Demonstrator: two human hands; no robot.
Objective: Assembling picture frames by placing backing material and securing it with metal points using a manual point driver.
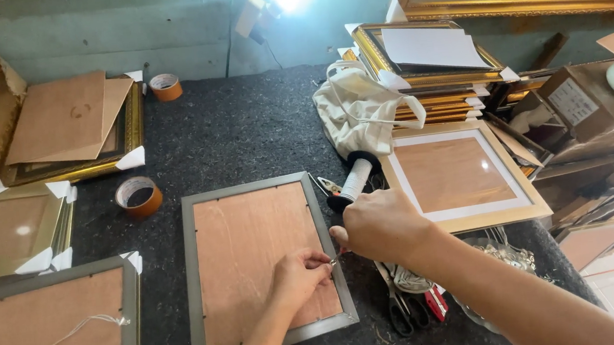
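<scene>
2 tape rolls (pixel 139 195), scissors (pixel 400 309), stacked gold frames (pixel 434 83)

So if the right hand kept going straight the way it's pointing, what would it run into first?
The right hand points leftward across the bench, so it would first meet the left hand, pinching at the right edge of the grey picture frame. The two look almost touching already, though depth is hard to judge.

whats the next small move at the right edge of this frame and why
Probably pull the cord snug through the fitting. Both the left hand and the right hand pinch at one spot on the right rail of the grey frame, which lies face down, and no cord crosses its back yet.
</scene>
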